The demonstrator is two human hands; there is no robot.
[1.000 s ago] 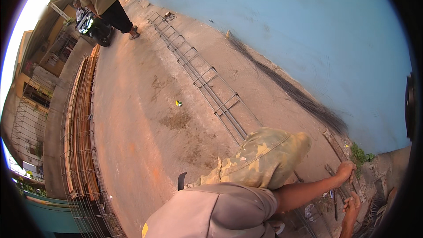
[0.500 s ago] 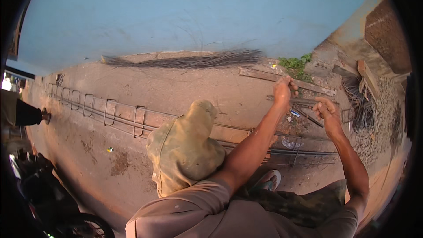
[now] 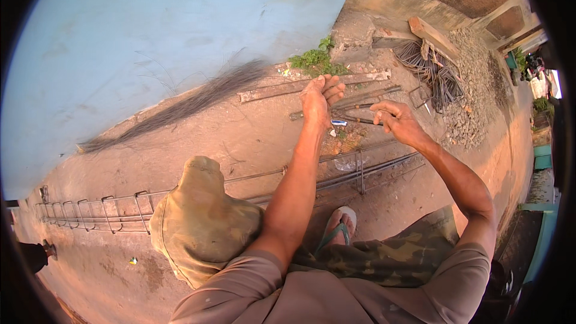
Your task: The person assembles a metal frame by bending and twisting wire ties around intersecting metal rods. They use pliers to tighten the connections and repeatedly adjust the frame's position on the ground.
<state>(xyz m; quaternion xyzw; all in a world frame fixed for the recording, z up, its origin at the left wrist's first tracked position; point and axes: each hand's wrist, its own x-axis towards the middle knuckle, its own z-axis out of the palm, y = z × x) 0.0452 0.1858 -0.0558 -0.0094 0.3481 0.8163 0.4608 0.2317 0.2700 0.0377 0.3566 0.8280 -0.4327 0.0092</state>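
In the head view, the sight has swung rightward, bringing the pile of bent rods [image 3: 432, 75] nearer the middle; work seems centred here, by the cage's near end. The left hand [image 3: 318, 98] and right hand [image 3: 401, 121] stay raised apart, fingers loosely curled; I cannot tell whether either grips anything. Dark bars [image 3: 373, 94] lie on the ground just beyond, the steel cage [image 3: 362, 174] below.

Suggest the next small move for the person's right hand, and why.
Probably lower the bare right hand slightly toward the dark, slim, straight rod nearest it: the hand, loosely curled, appears close by the rod's end in this view, and no clear grip shows.
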